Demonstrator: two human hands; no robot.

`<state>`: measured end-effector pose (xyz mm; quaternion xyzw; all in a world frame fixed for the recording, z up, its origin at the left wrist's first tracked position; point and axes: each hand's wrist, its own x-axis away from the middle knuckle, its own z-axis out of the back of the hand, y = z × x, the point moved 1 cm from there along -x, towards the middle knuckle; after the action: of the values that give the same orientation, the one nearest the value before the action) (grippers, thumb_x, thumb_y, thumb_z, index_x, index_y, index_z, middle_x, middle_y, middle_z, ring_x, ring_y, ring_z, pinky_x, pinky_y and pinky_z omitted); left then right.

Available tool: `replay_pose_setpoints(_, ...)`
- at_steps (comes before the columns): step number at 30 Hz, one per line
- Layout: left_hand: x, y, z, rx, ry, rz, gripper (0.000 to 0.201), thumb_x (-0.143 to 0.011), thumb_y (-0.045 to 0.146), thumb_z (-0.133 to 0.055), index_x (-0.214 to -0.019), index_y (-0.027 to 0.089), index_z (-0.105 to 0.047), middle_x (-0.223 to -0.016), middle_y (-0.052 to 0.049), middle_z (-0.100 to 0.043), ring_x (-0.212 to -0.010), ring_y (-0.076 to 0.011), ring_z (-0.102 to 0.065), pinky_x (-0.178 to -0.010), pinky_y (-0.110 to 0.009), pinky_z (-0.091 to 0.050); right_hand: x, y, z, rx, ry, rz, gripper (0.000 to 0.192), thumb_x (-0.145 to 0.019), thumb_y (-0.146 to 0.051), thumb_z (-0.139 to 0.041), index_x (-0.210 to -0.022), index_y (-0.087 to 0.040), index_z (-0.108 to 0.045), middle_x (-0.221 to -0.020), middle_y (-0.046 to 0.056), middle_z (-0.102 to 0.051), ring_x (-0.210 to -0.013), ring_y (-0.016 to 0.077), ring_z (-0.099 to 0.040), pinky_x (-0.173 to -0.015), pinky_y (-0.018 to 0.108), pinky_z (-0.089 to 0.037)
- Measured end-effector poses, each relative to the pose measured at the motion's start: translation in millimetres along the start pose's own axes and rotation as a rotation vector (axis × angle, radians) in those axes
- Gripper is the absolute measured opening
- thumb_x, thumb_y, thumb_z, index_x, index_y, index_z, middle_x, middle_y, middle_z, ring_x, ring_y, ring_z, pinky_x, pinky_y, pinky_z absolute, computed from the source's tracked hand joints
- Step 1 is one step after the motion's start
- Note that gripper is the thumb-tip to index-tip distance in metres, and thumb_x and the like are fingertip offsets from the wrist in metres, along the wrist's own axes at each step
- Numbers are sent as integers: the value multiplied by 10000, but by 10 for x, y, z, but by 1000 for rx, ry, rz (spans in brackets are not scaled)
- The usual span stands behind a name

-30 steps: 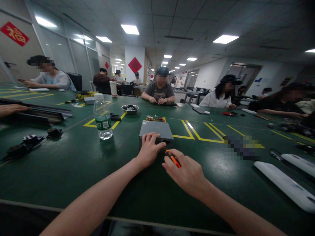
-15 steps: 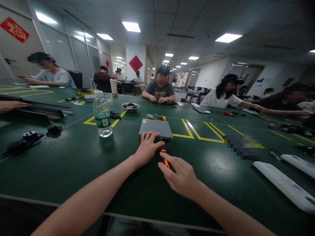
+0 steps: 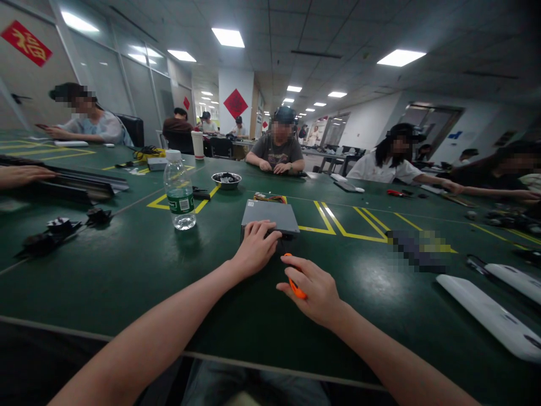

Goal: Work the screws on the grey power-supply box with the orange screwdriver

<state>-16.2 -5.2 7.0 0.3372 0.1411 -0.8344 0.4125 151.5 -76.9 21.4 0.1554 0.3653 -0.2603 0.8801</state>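
At a long green surface (image 3: pixel 127 265) marked w/ yellow tape lines, a person's left hand (image 3: pixel 256 248) lies flat on the near edge of a grey metal box (image 3: pixel 270 217), fingers spread over its top, palm down; nothing is enclosed in that grip. The box sits center, just far of both hands, w/ a bundle of coloured wires (image 3: pixel 269 198) at its far side. The right hand (image 3: pixel 315 290), just near and right of the box, has its grip closed round an orange-handled screwdriver (image 3: pixel 293 282), whose handle shows between thumb and fingers and points toward the box's near right corner; the tip is hidden.

Left of the box stands a clear water bottle (image 3: pixel 180 194) w/ green label, upright, well apart from the hands. Beyond it, a small metal bowl (image 3: pixel 226 180) holding dark bits and a white cup (image 3: pixel 197 144). Black parts (image 3: pixel 59 228) lie at far left, near a long dark tray (image 3: pixel 63 189) touched by another person's hand (image 3: pixel 23 175). White elongated casings (image 3: pixel 486 316) rest at right. Several people sit along the far side of the surface, hands on their own work.
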Motion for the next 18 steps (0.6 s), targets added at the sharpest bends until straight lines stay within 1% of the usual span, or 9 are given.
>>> replay_pose_setpoints(3, 5, -4, -2, -5, 2, 2, 238, -887, 227, -385, -1025, 208, -577, -1222, -85, -495, -1174, -225, -392, -968, -414, -294, 13, -15, 55, -112, -16, -34, 259, -809, -267, -481, -1040, -151, -485, -1117, 163, -587, -1020, 219, -579, -796, 344, -506)
replay_pose_setpoints(5, 7, -4, 4, -1, 1, -1, 240, -886, 226, -382, -1013, 205, -584, -1223, -85, -497, -1177, -225, -392, -967, -411, -296, 27, 0, 81, -142, -23, -24, 311, -809, -242, -454, -1103, -140, -452, -1161, 173, -564, -1055, 218, -563, -815, 353, -500)
replay_pose_setpoints(6, 8, -4, 8, 2, 1, -4, 241, -886, 224, -380, -1011, 204, -586, -1222, -83, -499, -1178, -224, -392, -966, -410, -297, 34, 14, 90, -133, -25, -16, 313, -813, -228, -448, -1114, -142, -447, -1171, 175, -560, -1040, 213, -572, -802, 347, -503)
replay_pose_setpoints(8, 8, -4, 15, 12, 0, -7, 243, -884, 215, -378, -1008, 201, -587, -1221, -80, -502, -1179, -221, -393, -965, -405, -301, 43, 43, 101, -89, -18, -1, 286, -821, -212, -455, -1101, -154, -465, -1158, 172, -572, -946, 195, -611, -743, 327, -512)
replay_pose_setpoints(11, 8, -9, 18, 32, 8, 3, 236, -874, 196, -392, -1008, 202, -587, -1211, -73, -515, -1174, -214, -400, -966, -400, -303, 41, 69, 105, -20, 42, 16, 222, -818, -230, -492, -1030, -170, -511, -1082, 150, -622, -817, 175, -637, -668, 304, -509)
replay_pose_setpoints(13, 8, -14, 13, 48, 16, 11, 232, -865, 183, -404, -1014, 206, -581, -1211, -64, -521, -1171, -209, -405, -967, -396, -305, 33, 66, 105, -19, 89, 33, 209, -811, -236, -510, -1011, -175, -515, -1033, 130, -646, -825, 176, -641, -675, 299, -512)
replay_pose_setpoints(15, 6, -18, 7, 66, 25, 18, 232, -863, 177, -407, -1024, 207, -571, -1210, -55, -528, -1166, -202, -411, -966, -388, -306, 27, 54, 109, -46, 116, 39, 225, -811, -229, -516, -1029, -173, -503, -1009, 118, -655, -864, 175, -640, -700, 292, -518)
replay_pose_setpoints(18, -2, -23, -3, 94, 34, 42, 248, -864, 178, -403, -1072, 200, -537, -1188, -51, -547, -1151, -187, -425, -967, -369, -305, 25, 33, 126, -81, 91, 36, 266, -826, -237, -492, -1080, -161, -489, -1049, 135, -632, -947, 190, -618, -742, 306, -521)
